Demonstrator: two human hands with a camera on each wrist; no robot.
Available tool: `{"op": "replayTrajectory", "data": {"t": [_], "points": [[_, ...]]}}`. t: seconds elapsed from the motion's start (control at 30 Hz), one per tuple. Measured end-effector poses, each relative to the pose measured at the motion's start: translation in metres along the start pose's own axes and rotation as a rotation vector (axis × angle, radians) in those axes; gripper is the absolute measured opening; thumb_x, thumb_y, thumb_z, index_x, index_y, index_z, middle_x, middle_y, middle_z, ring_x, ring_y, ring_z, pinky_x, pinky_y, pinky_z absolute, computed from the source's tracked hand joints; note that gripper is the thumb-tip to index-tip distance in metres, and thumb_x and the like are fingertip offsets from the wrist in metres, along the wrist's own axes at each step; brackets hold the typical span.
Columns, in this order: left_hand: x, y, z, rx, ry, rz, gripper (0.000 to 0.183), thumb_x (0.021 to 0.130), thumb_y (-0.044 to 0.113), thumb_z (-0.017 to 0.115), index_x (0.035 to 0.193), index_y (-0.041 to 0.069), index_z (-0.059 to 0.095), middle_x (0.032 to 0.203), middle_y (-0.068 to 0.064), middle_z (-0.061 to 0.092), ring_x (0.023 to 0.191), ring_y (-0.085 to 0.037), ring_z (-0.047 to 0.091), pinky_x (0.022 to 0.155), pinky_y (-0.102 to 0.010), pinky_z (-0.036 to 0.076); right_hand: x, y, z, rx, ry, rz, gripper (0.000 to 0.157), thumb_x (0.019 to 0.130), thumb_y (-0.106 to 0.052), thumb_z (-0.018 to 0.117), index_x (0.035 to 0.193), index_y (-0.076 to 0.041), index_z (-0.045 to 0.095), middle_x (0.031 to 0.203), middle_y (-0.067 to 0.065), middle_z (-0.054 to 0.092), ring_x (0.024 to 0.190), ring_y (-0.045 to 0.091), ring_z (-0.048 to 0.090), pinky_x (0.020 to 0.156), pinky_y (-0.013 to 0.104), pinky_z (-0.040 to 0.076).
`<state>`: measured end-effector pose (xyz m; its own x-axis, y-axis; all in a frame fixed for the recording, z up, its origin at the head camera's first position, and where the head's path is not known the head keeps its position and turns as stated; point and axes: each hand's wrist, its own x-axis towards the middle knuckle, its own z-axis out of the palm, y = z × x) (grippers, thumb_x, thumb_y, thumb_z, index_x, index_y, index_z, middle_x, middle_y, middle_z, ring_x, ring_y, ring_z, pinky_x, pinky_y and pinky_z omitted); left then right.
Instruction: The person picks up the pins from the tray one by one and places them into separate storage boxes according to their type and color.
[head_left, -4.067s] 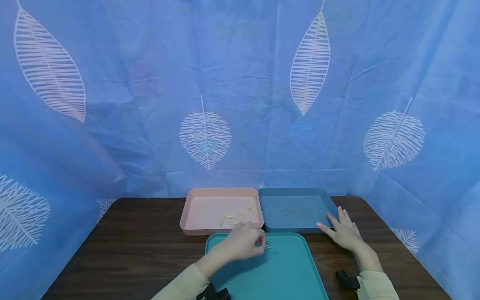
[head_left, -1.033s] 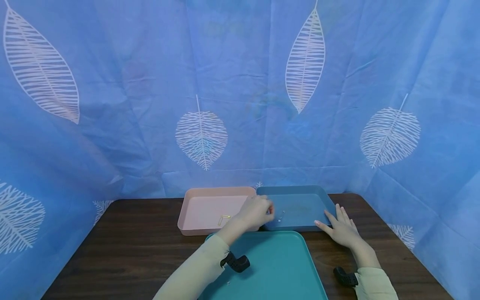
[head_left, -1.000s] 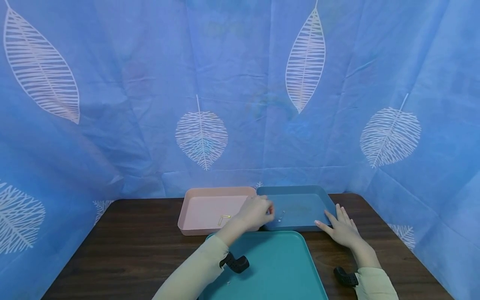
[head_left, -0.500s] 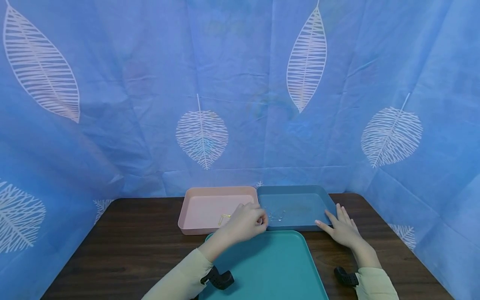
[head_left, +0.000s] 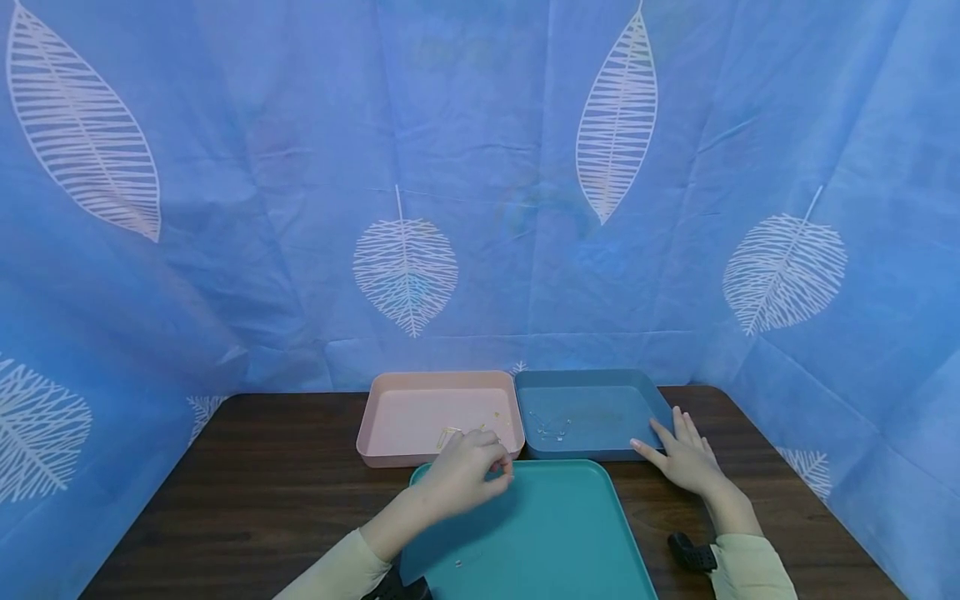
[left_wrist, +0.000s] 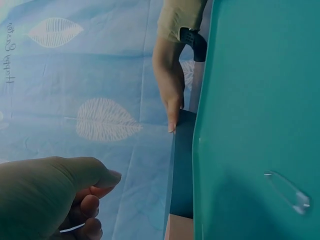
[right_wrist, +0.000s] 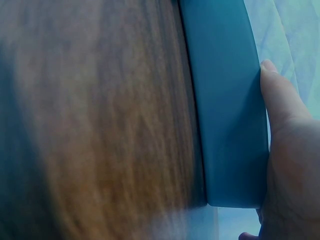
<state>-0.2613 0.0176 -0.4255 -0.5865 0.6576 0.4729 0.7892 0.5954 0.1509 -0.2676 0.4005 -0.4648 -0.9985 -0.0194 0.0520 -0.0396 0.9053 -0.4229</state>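
My left hand hovers over the far left part of the teal tray, fingers loosely curled, with a gap between thumb and forefinger. No pin shows in its grasp. A silver safety pin lies on the teal tray in the left wrist view. Several silver safety pins sit in the blue tray. Gold safety pins lie in the pink tray, partly hidden behind my left hand. My right hand rests with spread fingers on the blue tray's right rim, thumb against its edge.
The pink and blue trays stand side by side at the back of the dark wooden table, with the teal tray in front. A blue leaf-print cloth hangs behind. Each wrist wears a black camera.
My left hand carried a silver safety pin from the teal tray to the blue tray and let it go there. It has since drawn back left over the teal tray. The right hand stays.
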Motion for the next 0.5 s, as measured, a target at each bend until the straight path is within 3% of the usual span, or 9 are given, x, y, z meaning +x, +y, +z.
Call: {"op": "replayTrajectory", "data": {"t": [0.5], "points": [[-0.045, -0.003, -0.013, -0.057, -0.11, -0.066, 0.01, 0.086, 0.03, 0.074, 0.077, 0.029, 0.067, 0.071, 0.01, 0.052, 0.069, 0.001, 0.034, 0.065, -0.017, 0.026, 0.001, 0.0, 0.0, -0.007, -0.007, 0.007, 0.089, 0.093, -0.057, 0.053, 0.148, 0.009, 0.029, 0.155, 0.04, -0.005, 0.143, 0.057, -0.005, 0.105, 0.079, 0.001]]}}
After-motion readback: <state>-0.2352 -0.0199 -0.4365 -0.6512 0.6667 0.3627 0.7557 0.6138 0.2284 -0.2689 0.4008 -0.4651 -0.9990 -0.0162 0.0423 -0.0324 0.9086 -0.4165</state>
